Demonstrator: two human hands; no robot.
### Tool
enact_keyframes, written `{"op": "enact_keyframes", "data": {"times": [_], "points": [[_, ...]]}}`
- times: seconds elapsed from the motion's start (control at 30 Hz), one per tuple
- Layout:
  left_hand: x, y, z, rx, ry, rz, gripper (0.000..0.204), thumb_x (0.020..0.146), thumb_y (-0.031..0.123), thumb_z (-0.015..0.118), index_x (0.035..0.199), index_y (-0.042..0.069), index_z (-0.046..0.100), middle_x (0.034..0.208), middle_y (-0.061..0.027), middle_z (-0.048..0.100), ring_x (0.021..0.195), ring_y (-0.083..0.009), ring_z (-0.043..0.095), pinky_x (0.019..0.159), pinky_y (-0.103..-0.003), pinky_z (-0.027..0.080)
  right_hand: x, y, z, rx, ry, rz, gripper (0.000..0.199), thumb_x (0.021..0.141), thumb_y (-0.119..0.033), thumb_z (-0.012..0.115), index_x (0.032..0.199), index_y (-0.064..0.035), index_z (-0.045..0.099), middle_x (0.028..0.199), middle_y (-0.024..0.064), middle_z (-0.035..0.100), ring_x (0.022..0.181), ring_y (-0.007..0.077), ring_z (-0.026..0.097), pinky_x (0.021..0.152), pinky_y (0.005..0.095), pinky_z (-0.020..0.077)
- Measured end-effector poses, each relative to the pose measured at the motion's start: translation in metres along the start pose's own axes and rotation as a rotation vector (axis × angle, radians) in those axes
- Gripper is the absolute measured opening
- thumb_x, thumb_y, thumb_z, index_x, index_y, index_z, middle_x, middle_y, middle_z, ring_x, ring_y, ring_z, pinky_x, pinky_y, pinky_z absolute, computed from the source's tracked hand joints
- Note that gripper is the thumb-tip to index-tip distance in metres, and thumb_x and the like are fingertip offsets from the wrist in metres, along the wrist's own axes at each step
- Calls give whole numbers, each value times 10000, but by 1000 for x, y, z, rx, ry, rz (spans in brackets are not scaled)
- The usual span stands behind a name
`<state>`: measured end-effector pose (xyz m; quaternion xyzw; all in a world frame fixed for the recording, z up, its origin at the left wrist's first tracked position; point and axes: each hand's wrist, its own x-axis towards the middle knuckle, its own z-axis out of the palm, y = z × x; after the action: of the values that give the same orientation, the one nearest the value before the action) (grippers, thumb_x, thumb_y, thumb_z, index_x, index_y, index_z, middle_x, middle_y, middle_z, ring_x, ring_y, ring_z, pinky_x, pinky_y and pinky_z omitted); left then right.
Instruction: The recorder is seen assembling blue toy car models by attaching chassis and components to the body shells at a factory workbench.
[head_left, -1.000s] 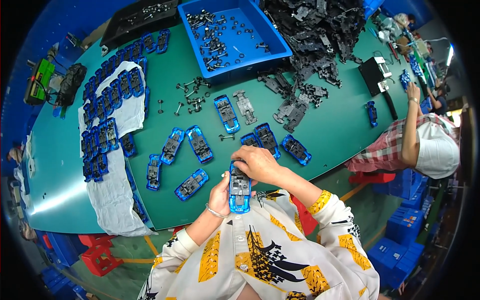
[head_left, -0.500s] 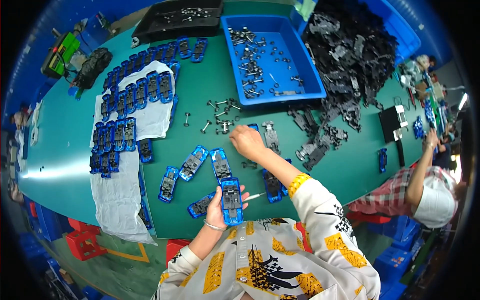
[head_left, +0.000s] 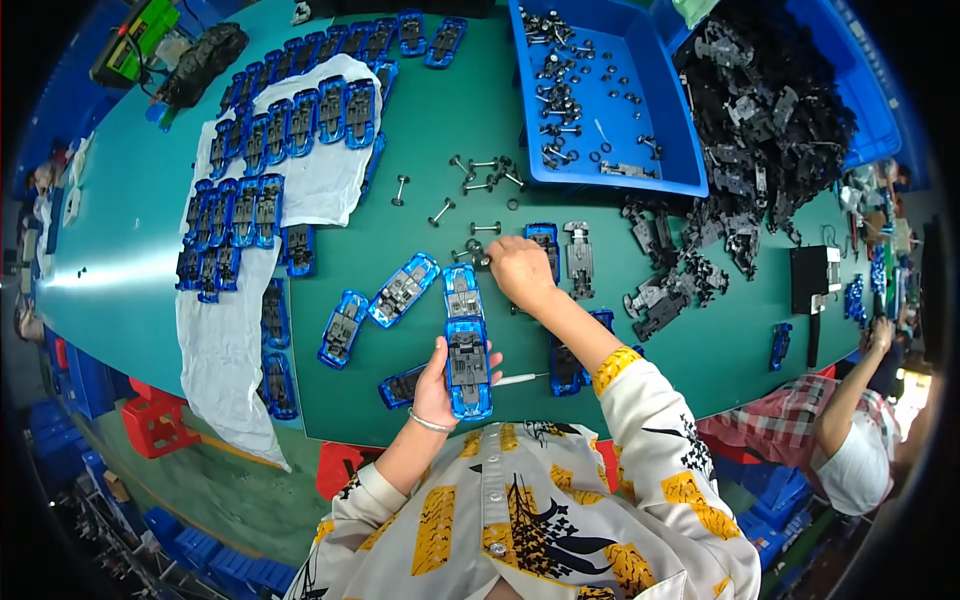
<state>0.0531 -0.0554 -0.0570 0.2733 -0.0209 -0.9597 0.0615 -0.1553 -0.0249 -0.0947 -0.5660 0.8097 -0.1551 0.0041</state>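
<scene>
My left hand [head_left: 432, 392] holds an upturned blue toy car [head_left: 468, 368], its black underside facing up. Just beyond it lies another upturned blue toy car [head_left: 461, 290], partly covered by the held one. My right hand [head_left: 522, 272] is closed, fingertips pinched at a small wheel axle [head_left: 472, 250] on the green table; the fingers partly hide it. More loose wheel axles [head_left: 486, 228] are scattered farther off. Upturned cars [head_left: 402, 290] lie left of the held car, and one [head_left: 542, 243] sits behind my right hand. A pale pen-like tool [head_left: 518, 379] rests beside my left fingers.
A blue bin [head_left: 655, 100] of wheel axles stands at the back. Right of it is a heap of black chassis parts [head_left: 770, 130]. Rows of blue cars lie on white sheeting [head_left: 225, 340] at left. Another person [head_left: 850, 440] works at the right edge.
The view has shifted, so the table appears higher. My right hand has come nearer the held car, and a wheel axle now shows at its fingertips. My left hand keeps its hold.
</scene>
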Motion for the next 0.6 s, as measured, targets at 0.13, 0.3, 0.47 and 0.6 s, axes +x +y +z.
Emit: {"op": "enact_keyframes", "data": {"times": [0.13, 0.3, 0.47, 0.6], "points": [[0, -3, -6, 34, -12, -17, 525, 894, 463, 345, 1228, 62, 404, 1167, -132, 500, 1072, -312, 493, 852, -473, 438, -23, -20, -37, 302, 20, 216, 84, 710, -115, 595, 764, -52, 584, 756, 102, 573, 724, 285, 574, 618, 385, 462], [-5, -10, -6, 55, -37, -53, 521, 891, 474, 343, 1247, 97, 396, 1188, -127, 489, 1071, -307, 495, 840, -475, 445, -31, -34, -63, 453, -93, 497, 109, 709, -133, 603, 761, -38, 597, 735, 95, 593, 703, 299, 587, 625, 391, 468], [-9, -14, 2, 49, -45, -61, 503, 907, 447, 317, 1234, 73, 400, 1159, -119, 502, 1042, -297, 518, 812, -459, 464, -24, -31, -49, 706, -29, 604, 299, 711, -133, 651, 952, 0, 534, 741, 121, 623, 663, 213, 624, 605, 304, 482], [-13, -14, 0, 49, -45, -52, 499, 909, 447, 310, 1215, 67, 416, 1142, -115, 509, 1029, -297, 525, 803, -448, 473, -32, -40, -69, 703, -113, 453, 177, 717, -115, 637, 829, 11, 582, 747, 105, 613, 643, 202, 606, 598, 294, 476]]}}
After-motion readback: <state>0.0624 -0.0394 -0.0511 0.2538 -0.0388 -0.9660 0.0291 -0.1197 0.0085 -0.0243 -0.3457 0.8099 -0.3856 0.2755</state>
